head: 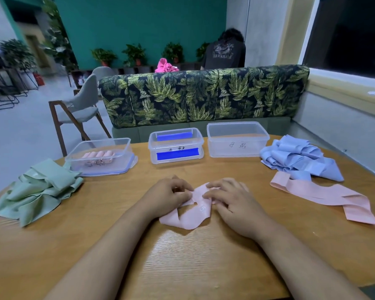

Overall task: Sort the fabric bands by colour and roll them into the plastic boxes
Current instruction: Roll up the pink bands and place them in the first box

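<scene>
Now both hands pinch a crumpled, pale pink band (191, 215) flat.

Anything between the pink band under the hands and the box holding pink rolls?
Nothing visible: bare table lies between the pink band and the open pink-roll box; the green pile sits off to the left.

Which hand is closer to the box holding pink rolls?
Left. The left hand lies on the near side of the box, slightly to its right; the right hand is further right, across the pink band both pinch.
</scene>
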### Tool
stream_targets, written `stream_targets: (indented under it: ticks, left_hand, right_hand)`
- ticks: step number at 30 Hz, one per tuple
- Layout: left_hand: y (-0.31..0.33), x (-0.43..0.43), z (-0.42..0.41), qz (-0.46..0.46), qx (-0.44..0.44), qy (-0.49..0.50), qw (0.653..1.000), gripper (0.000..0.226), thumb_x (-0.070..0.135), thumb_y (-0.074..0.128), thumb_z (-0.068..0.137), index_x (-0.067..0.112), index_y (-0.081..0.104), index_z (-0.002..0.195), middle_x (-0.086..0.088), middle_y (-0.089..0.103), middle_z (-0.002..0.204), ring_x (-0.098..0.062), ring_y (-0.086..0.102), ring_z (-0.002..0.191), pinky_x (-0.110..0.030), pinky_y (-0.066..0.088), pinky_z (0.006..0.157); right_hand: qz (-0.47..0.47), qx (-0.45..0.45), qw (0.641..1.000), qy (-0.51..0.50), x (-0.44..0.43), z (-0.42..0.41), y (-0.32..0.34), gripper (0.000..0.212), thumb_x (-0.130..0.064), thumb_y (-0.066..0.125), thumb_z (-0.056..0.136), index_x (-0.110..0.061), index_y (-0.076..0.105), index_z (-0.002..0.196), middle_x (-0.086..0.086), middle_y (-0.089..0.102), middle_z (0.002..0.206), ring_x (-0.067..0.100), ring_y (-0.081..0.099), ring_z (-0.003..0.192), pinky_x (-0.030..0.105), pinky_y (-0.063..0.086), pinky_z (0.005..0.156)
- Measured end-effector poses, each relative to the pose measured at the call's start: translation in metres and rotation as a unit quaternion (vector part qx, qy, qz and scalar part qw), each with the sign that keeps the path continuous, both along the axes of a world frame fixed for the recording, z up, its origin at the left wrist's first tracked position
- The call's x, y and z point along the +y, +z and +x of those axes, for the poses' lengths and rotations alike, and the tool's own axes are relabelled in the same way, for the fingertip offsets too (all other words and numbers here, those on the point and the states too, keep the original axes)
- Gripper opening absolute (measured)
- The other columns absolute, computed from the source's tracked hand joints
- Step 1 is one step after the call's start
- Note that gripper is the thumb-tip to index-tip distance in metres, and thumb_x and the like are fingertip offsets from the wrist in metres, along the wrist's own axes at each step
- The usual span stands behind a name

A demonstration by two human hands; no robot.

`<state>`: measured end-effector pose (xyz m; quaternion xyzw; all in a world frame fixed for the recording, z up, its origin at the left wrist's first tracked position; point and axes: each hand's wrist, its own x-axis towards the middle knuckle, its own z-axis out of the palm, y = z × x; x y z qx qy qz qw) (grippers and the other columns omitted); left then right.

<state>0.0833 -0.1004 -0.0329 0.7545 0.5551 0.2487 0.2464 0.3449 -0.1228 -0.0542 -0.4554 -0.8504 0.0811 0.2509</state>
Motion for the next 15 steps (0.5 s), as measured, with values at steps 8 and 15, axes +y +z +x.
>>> stream_targets:
  ticks: [8, 15]
  left_hand:
    - [0.000, -0.019, -0.009, 0.066, -0.136, 0.022, 0.988, 0.018, 0.030, 0.071, 0.102, 0.031, 0.078, 0.085, 0.008, 0.073, 0.092, -0.013, 0.067, 0.088, -0.027, 0.051, 0.080]
    - [0.011, -0.018, -0.027, 0.148, -0.274, 0.166, 0.936, 0.039, 0.033, 0.047, 0.114, 0.017, 0.065, 0.084, 0.003, 0.071, 0.081, -0.015, 0.066, 0.080, -0.034, 0.053, 0.080]
  right_hand:
    - [0.035, 0.020, 0.999, -0.016, 0.002, -0.002, -0.002, 0.022, -0.044, 0.055, 0.097, -0.047, 0.067, 0.115, -0.034, 0.060, 0.124, 0.000, 0.041, 0.127, 0.038, 0.025, 0.116]
    - [-0.012, 0.292, 0.952, -0.087, -0.003, 0.001, 0.016, 0.022, -0.014, 0.053, 0.102, -0.032, 0.060, 0.091, -0.021, 0.069, 0.110, 0.000, 0.058, 0.110, 0.014, 0.040, 0.093]
